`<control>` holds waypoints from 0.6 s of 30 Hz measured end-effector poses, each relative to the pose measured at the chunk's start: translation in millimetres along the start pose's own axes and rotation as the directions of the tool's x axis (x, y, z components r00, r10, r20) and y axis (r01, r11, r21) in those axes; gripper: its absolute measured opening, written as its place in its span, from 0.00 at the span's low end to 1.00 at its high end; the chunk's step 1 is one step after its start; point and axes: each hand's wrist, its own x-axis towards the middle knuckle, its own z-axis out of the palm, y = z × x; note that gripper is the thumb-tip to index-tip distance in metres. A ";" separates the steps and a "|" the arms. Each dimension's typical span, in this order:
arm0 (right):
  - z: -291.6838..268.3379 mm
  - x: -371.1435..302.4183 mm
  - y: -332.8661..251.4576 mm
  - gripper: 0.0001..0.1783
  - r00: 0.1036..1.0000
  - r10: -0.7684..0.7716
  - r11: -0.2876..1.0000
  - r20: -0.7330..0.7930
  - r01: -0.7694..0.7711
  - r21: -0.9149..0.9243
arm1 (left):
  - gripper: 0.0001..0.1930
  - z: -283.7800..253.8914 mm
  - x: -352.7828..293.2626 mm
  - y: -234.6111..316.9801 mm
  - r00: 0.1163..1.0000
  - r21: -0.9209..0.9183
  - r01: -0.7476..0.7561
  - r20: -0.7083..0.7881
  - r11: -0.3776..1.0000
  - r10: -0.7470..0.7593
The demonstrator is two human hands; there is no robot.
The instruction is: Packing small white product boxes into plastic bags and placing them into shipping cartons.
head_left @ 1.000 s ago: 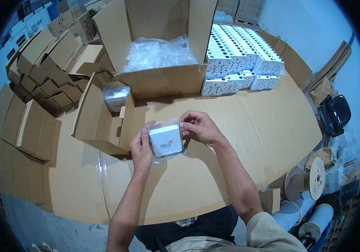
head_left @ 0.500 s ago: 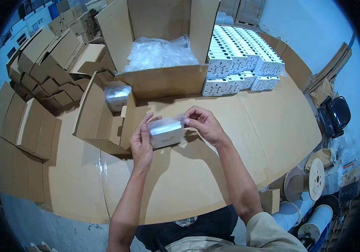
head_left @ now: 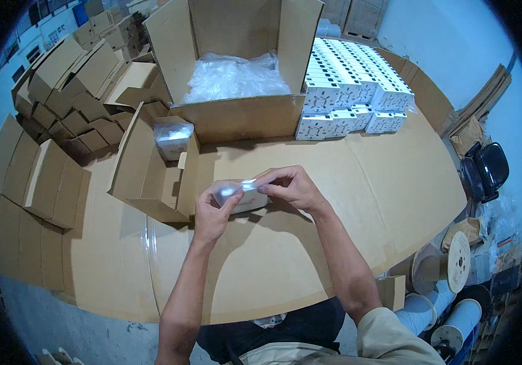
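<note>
A small white box in a clear plastic bag (head_left: 250, 201) rests low over the cardboard-covered table, between my two hands. My left hand (head_left: 213, 210) grips the bag's left side, its thumb pressed on the plastic. On the other side, my right hand (head_left: 291, 190) pinches the bag's upper right edge between thumb and fingers. Just left of my hands stands an open cardboard carton (head_left: 151, 188). In its far end sits another bagged white box (head_left: 173, 139).
A large open carton (head_left: 243, 118) full of clear plastic bags (head_left: 236, 78) stands behind. White boxes (head_left: 358, 85) are stacked at its right. Folded brown cartons (head_left: 30, 207) line the left side. Cable spools (head_left: 455, 261) and a black chair (head_left: 485, 172) are at the right.
Both hands have closed in over the bagged box. My left thumb now presses on the plastic, and my right hand has shifted slightly down, folding the bag's top over.
</note>
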 end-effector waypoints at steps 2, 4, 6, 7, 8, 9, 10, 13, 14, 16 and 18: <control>-1.7 0.2 0.1 0.09 0.996 -0.085 0.996 0.005 0.085 0.019 | 0.07 -0.7 1.9 0.4 0.999 -0.127 0.012 0.038 0.992 -0.007; -2.5 -1.1 -2.6 0.08 0.998 -0.057 0.998 -0.002 0.057 0.025 | 0.06 -2.2 1.4 3.1 1.000 -0.127 0.005 0.028 0.992 -0.001; 1.0 -1.4 -6.5 0.07 0.999 -0.045 0.999 -0.025 0.045 -0.014 | 0.06 -2.6 1.3 4.6 1.000 -0.126 -0.004 0.017 0.992 0.006; 2.1 -1.4 -7.4 0.06 0.998 -0.033 0.998 -0.049 0.030 -0.052 | 0.06 -2.6 1.6 4.3 0.998 -0.099 -0.052 -0.044 0.994 0.048; 1.4 -1.5 -6.9 0.06 0.998 -0.033 0.998 -0.051 0.030 -0.053 | 0.07 -2.1 2.1 3.7 0.991 -0.070 -0.098 -0.102 0.993 0.090; 0.2 -1.4 -5.4 0.05 0.997 -0.042 0.999 -0.057 0.042 -0.007 | 0.07 -0.8 2.1 3.7 0.991 -0.071 -0.098 -0.101 0.993 0.091; -1.0 -1.0 -3.5 0.06 0.997 -0.051 0.998 -0.065 0.054 0.038 | 0.09 1.1 2.0 3.8 0.986 -0.059 -0.076 -0.150 0.995 0.067; -1.1 1.5 6.0 0.09 0.989 -0.115 0.992 -0.088 0.120 0.048 | 0.13 4.1 2.1 1.9 0.976 -0.039 -0.038 -0.217 0.999 0.029; 1.0 2.4 5.6 0.09 0.990 -0.115 0.992 -0.086 0.119 0.050 | 0.14 2.9 1.3 1.4 0.970 -0.026 -0.022 -0.242 0.999 0.015; 4.9 3.8 4.3 0.10 0.992 -0.064 0.996 -0.109 0.070 0.058 | 0.15 -0.2 1.6 -3.5 0.968 -0.038 -0.034 -0.249 0.999 0.023; 4.1 5.7 9.2 0.10 0.990 -0.086 0.993 -0.108 0.094 0.070 | 0.15 0.6 3.1 -7.4 0.968 -0.056 -0.048 -0.248 0.997 0.032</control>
